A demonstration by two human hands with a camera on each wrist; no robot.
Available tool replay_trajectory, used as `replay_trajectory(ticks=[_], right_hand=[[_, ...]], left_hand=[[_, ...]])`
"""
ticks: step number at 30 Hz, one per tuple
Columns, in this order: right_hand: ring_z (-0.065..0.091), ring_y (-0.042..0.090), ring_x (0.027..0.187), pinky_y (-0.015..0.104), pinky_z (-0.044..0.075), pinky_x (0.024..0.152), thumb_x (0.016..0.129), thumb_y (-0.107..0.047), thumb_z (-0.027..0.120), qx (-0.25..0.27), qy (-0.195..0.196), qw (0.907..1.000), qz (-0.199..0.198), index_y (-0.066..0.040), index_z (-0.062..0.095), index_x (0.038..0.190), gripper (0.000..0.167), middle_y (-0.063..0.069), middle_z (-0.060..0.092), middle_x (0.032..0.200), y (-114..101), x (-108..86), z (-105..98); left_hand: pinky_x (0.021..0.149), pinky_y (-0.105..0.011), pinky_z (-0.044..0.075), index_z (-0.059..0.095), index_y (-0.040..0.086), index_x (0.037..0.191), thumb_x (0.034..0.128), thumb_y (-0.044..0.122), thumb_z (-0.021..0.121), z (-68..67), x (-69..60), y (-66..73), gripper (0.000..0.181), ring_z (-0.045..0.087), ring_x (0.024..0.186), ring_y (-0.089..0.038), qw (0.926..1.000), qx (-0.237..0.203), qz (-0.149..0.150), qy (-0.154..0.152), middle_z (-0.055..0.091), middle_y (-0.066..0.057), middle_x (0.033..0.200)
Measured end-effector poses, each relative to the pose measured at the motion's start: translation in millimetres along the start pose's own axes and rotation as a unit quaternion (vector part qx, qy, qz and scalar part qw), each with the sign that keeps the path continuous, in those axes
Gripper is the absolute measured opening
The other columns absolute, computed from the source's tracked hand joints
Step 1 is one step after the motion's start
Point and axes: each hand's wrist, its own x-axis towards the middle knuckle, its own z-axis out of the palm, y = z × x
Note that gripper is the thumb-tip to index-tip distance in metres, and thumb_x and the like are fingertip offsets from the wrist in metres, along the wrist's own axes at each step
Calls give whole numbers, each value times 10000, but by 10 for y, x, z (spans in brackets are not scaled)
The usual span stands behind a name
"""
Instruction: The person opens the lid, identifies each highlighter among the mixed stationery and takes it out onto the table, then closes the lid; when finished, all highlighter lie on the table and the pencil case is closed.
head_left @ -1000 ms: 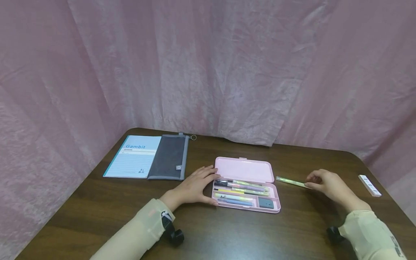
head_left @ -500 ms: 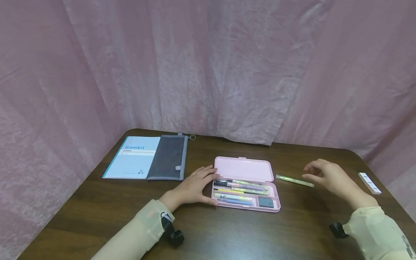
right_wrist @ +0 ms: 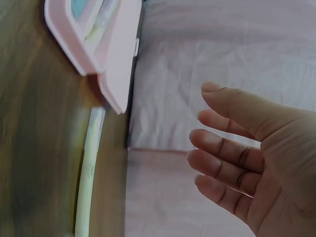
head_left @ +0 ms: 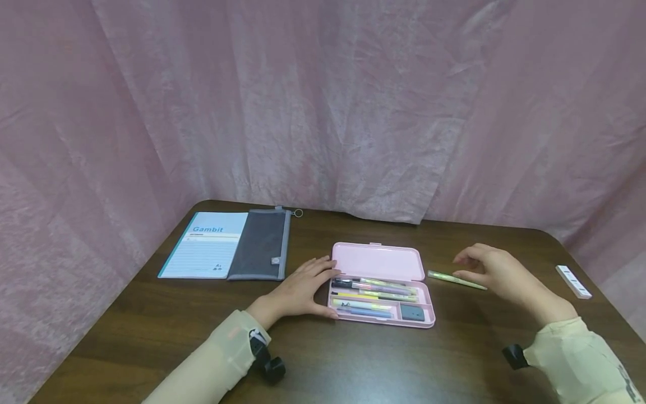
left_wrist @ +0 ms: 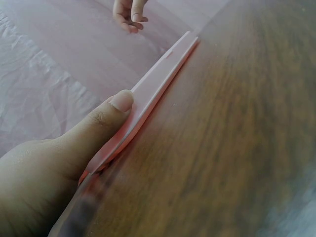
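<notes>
A pink pencil case [head_left: 378, 262] lies open on the table, its lid tipped back. Several pens [head_left: 378, 287] and a dark grey eraser-like block [head_left: 412, 312] fill its compartments. My left hand [head_left: 300, 289] holds the case's left end, with the thumb on the front rim in the left wrist view and the fingers along the left side. To the right of the case lies a light-green pen [head_left: 456, 280]. My right hand [head_left: 497, 273] hovers over that pen's right part, fingers loosely bent, holding nothing; the right wrist view shows the hand apart from the pen [right_wrist: 88, 180].
At the left lie a light-blue notebook [head_left: 204, 247] and a dark mesh zip pouch [head_left: 259, 244] with a ring. A small white bar-shaped item [head_left: 573, 281] lies near the right edge. Pink curtains [head_left: 323, 112] hang behind the brown table [head_left: 353, 365].
My right hand has let go of the green pen, lifted off it, then moved left above it. The pen stays on the table. My left hand has stayed on the case.
</notes>
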Motion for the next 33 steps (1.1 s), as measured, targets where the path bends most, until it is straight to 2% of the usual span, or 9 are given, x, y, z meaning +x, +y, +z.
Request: replay_trajectory(ticks=[11,16,19,24,29,33], right_hand=[[591,120,812,292,520,686,825,-241,750,409,-121,9991,-58,-111,692,968,202,-6,658,900,-236,63,199],[584,120,820,292,523,692,817,-197,754,535,-93,9984,-161,-113,692,956,174,-21,653,892,-307,67,347],[576,122,807,307,530,694,814,-168,752,659,-248,9974,-136,-108,687,961,172,-21,642,889,-344,84,438],[566,120,801,277,517,697,823,-189,745,660,-514,9965,-21,-119,685,986,187,-30,632,891,-403,114,579],[555,83,778,256,506,680,812,-220,761,598,-444,9972,-104,-127,689,970,197,-52,625,861,-434,141,716],[581,78,781,290,541,710,795,-199,775,572,-421,9974,-93,-119,694,956,197,-48,646,869,-463,154,794]], left_hand=[[1232,-433,169,431,223,1434,692,734,670,-2,-14,7,932,196,1495,-202,10000,15,12,40,357,-20,1549],[1233,-426,169,429,225,1436,692,734,670,-2,-14,15,933,193,1496,-197,10000,4,16,42,355,-16,1550],[1231,-431,177,431,223,1435,694,729,672,-7,-18,22,929,199,1494,-202,10000,-30,21,55,359,-19,1548],[1224,-445,196,438,211,1431,699,717,678,-19,-26,29,922,217,1489,-219,9999,-20,98,118,371,-33,1541],[1226,-442,192,443,203,1427,696,705,691,-34,-30,39,920,224,1486,-222,9998,-11,120,140,378,-40,1534],[1227,-441,192,440,209,1428,698,715,681,-31,-25,35,920,223,1486,-218,9999,11,114,125,379,-34,1534]])
